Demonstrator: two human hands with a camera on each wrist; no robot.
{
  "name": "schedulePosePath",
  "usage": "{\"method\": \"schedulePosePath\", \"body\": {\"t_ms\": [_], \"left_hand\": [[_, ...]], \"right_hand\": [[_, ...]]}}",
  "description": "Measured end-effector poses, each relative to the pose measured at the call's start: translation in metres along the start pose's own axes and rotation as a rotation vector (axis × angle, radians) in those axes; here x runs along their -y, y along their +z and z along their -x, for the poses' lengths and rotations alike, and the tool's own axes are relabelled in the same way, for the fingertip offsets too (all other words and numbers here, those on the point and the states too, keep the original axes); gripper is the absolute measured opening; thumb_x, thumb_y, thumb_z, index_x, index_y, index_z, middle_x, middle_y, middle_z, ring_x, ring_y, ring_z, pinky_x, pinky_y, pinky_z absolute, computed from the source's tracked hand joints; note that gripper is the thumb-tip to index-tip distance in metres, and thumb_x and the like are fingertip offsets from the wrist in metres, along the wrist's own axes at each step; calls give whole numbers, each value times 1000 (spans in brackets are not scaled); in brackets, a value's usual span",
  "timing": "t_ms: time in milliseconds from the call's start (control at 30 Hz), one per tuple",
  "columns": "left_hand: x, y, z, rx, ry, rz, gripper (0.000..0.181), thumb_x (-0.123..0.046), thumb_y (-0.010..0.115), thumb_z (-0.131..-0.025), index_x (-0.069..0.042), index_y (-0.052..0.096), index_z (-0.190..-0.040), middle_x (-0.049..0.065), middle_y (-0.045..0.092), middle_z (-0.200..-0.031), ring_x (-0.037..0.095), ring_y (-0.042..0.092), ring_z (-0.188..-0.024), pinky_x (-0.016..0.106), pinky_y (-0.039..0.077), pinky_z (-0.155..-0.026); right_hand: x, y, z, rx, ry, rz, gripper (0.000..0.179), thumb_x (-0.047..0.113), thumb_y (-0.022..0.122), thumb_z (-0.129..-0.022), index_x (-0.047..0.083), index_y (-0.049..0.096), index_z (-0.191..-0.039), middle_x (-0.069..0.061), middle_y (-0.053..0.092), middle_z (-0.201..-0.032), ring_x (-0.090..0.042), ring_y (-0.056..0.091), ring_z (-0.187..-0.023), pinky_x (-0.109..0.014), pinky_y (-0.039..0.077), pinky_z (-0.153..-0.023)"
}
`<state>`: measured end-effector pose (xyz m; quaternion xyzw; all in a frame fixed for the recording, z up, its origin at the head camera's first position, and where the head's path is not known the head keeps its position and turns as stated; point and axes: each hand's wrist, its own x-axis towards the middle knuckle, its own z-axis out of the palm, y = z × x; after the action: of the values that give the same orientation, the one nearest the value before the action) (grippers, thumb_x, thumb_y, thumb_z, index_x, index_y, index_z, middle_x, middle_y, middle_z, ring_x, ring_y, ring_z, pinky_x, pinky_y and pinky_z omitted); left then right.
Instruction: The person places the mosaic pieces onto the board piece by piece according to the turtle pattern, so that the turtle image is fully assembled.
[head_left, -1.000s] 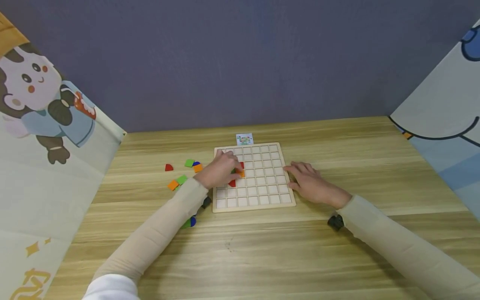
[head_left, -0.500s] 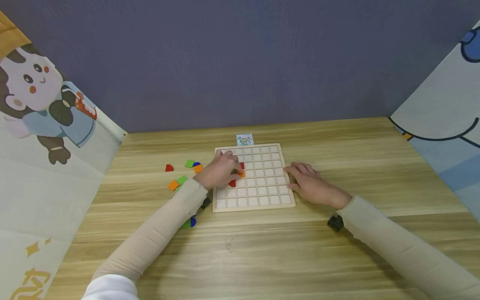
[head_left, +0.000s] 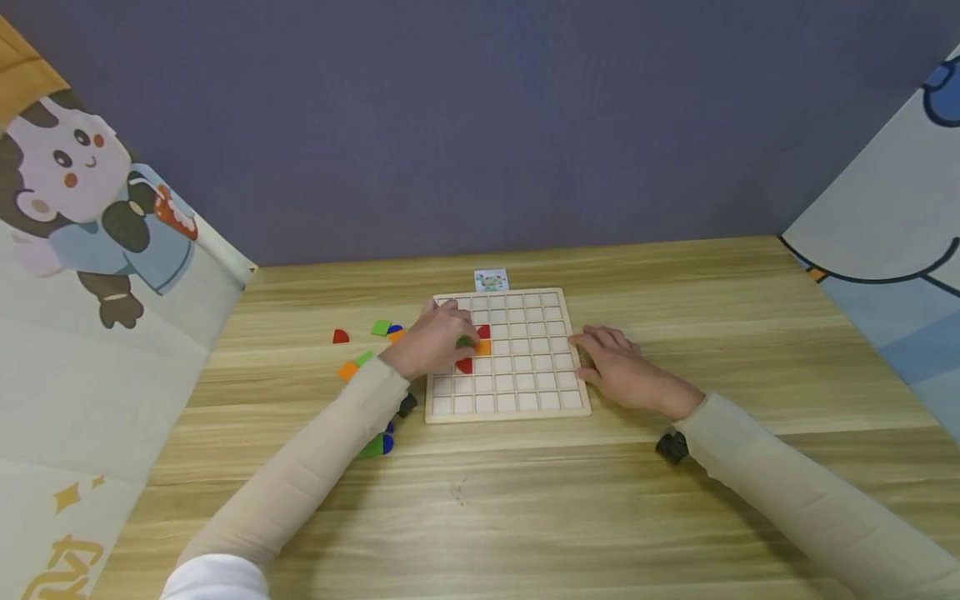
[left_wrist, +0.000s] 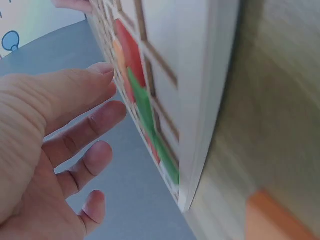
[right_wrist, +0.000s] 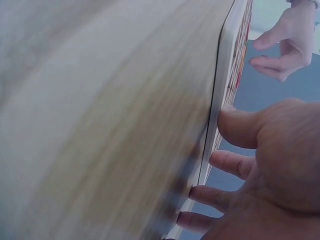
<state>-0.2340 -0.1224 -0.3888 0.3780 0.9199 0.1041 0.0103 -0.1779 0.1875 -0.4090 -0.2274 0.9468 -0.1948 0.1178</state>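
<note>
My left hand (head_left: 429, 340) hovers over the left part of a wooden grid board (head_left: 528, 401). In the left wrist view its fingers are loosely bent, with nothing between thumb and fingertips. Just beyond them, green pieces (left_wrist: 145, 106), a red piece (left_wrist: 131, 52) and an orange piece (left_wrist: 120, 56) lie in the grid cells. The head view shows the orange square (head_left: 483, 347) between two red pieces, the lower one a red piece (head_left: 465, 366); the hand partly covers the green ones. My right hand (head_left: 621, 371) touches the board's right edge with thumb and fingertips, fingers fairly straight.
Loose flat pieces lie left of the board: a red quarter-round (head_left: 341, 337), a green piece (head_left: 381, 327), an orange square (head_left: 348, 371), and a blue piece (head_left: 387, 444) near the left forearm. A small printed card (head_left: 491, 280) lies behind the board.
My left hand has drawn slightly left and back from the pieces, so more of the orange square and a green piece shows. The right hand stays at the board's edge.
</note>
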Motion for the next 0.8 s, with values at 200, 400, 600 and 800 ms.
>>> {"method": "schedulePosePath", "body": {"t_ms": [200,400,600,800], "left_hand": [[8,-9,15,-46,-8,44,17,-23,77,-80,-15,76,-94,-3,67,-96,17,46,-86,38,22,-71],[20,-18,36,-110,-1,66,24,-23,78,-79,-13,74,-100,-2,67,-100,21,52,-98,41,24,-72],[33,-29,61,-97,-18,133,35,-27,79,-78,-11,72,-108,-1,65,-110,19,51,-106,43,25,-79],[49,-32,86,-90,4,138,46,-31,81,-71,-10,71,-111,0,65,-112,18,50,-104,39,23,-76]], "right_hand": [[0,1,1,5,-4,-2,51,22,51,-99,4,33,-143,-27,19,-148,-45,16,-134,-66,17,-99],[0,1,2,0,-12,-6,50,21,50,-99,4,33,-143,-27,20,-147,-45,16,-134,-66,17,-98],[-1,1,2,1,-15,-11,50,20,50,-99,3,32,-143,-27,20,-147,-45,16,-133,-66,17,-98],[-1,1,1,2,-15,-7,51,21,50,-99,3,32,-143,-27,20,-147,-46,15,-134,-66,17,-98]]}}
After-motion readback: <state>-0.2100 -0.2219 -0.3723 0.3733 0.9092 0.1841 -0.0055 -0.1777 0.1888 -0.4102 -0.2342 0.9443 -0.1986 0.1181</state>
